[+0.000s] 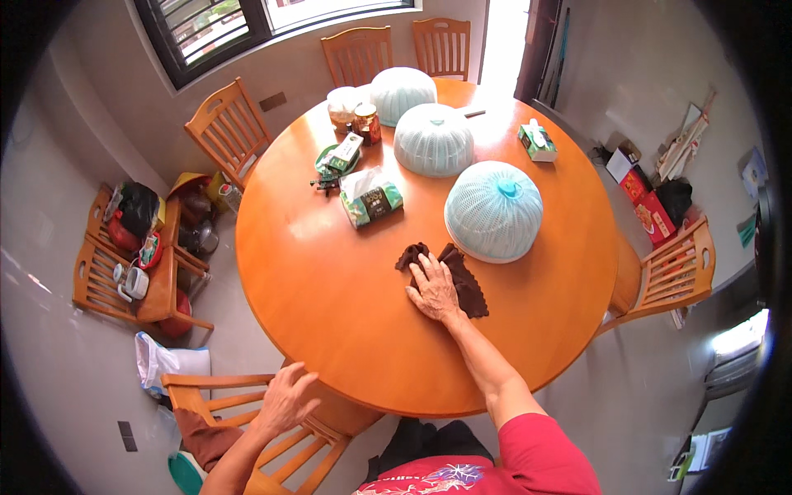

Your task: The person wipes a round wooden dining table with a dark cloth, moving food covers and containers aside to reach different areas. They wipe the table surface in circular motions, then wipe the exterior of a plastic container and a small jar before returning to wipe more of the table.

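Observation:
A dark brown cloth [469, 285] with a scalloped edge lies partly bunched on the round orange-brown wooden table [330, 305]. My right hand [435, 290] rests palm down on the cloth's left part, fingers stretched and a little apart, pressing it to the tabletop. Just beyond the cloth stands a pale blue mesh food cover [495, 213]. My left hand [287, 402] hovers off the table's near left edge, above a wooden chair [223, 382]. Its fingers are loosely bent and apart, with nothing in them.
Two more food covers [434, 140] [403, 95] stand farther back. Tissue packs [371, 198] [538, 142], a jar [366, 124] and small items share the tabletop. Chairs ring the table, one at the right [672, 268]. A cluttered wooden bench [161, 289] stands at the left.

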Tool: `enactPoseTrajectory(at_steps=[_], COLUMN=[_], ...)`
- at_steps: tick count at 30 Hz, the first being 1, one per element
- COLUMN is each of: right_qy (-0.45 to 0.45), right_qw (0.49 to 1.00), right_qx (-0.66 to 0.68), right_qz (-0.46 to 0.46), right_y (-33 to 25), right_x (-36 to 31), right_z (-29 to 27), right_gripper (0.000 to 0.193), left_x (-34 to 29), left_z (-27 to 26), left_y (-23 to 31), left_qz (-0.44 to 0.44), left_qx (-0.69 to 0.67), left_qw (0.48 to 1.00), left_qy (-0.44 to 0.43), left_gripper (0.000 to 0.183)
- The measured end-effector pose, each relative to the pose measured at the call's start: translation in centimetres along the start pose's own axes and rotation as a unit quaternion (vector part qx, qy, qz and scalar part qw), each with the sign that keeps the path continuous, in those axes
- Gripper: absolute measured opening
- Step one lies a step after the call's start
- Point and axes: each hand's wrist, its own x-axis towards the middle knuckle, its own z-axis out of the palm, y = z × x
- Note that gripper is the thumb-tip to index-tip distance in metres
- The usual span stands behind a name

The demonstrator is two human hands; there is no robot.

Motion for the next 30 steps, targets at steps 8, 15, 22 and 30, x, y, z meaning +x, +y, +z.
enactPoseTrajectory(at_steps=[8, 15, 22, 30], right_qy=[-0.032, 0.004, 0.093, 0.156], right_qw=[0.979, 0.984, 0.988, 0.981], right_qx=[0.103, 0.145, 0.088, 0.097], right_qz=[-0.173, -0.101, 0.083, 0.068], right_y=[-2.6, -0.4, 3.0, 5.3], right_x=[-0.1, 3.3, 12.3, 21.6], right_z=[-2.7, -2.3, 1.9, 6.1], right_gripper=[0.056, 0.058, 0.062, 0.051], left_x=[21.6, 37.0, 41.8, 37.4], left_z=[6.5, 6.0, 7.7, 5.1], left_y=[-4.4, -2.1, -4.0, -8.6], left_qz=[-0.275, -0.389, -0.454, -0.445], left_qx=[-0.436, -0.745, -0.700, -0.641], left_qw=[0.843, 0.511, 0.479, 0.555], left_qy=[0.154, 0.179, 0.273, 0.289], left_gripper=[0.048, 0.044, 0.026, 0.019])
